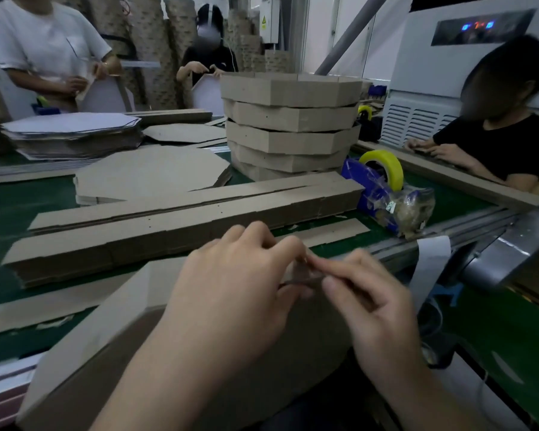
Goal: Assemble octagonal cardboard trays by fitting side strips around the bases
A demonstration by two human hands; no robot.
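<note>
Head: tray point(106, 321) corner between left hand point(231, 290), right hand point(371, 300)

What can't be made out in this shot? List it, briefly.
1. The small brown piece pinched between left hand and right hand: head view, motion blur and fingers hide what it is.
2. The tray under the hands: forearms cover its near side, bottom edge cuts it.
3. Lowest of the stacked trays: behind the side strips.
</note>
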